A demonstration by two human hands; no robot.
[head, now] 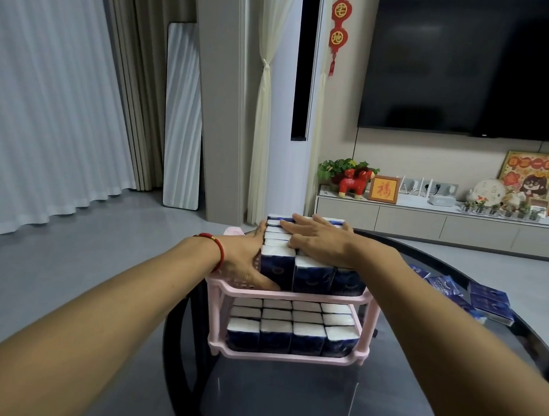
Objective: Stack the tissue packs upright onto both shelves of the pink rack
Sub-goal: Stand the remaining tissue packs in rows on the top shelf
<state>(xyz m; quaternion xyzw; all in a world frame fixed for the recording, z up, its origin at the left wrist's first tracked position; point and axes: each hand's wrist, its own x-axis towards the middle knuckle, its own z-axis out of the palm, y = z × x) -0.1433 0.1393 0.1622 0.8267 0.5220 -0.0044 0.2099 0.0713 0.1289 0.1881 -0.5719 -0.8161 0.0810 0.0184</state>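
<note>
The pink two-shelf rack (293,294) stands on a dark round table. Its lower shelf holds rows of upright blue-and-white tissue packs (291,334). The upper shelf also carries upright packs (314,276) in rows. My left hand (242,259) presses flat against the left side of the upper rows, thumb along the front pack. My right hand (319,241) lies flat on top of the upper packs, fingers straight and spread. More loose packs (489,303) lie flat on the table to the right.
The dark glass table (287,398) has a curved edge near the rack's left side. Beyond it are grey floor, curtains, a leaning mirror (182,118), a TV and a low cabinet (442,224) with ornaments.
</note>
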